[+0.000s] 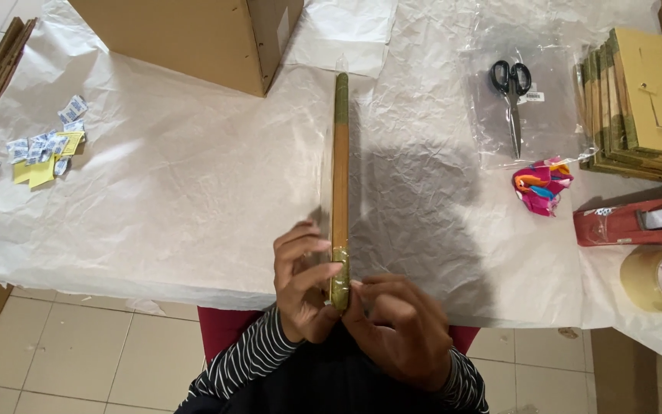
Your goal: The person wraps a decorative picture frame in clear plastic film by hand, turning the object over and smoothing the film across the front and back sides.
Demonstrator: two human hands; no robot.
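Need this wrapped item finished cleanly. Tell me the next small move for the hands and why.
Probably press the clear wrap flat at the near end: both the left hand and right hand pinch the near tip of the flat item, which stands on edge on the paper-covered table.

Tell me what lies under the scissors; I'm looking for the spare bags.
The scissors lie on a clear plastic bag, which rests on crumpled white paper covering the table. Whether the bag holds anything beneath the scissors cannot be told.
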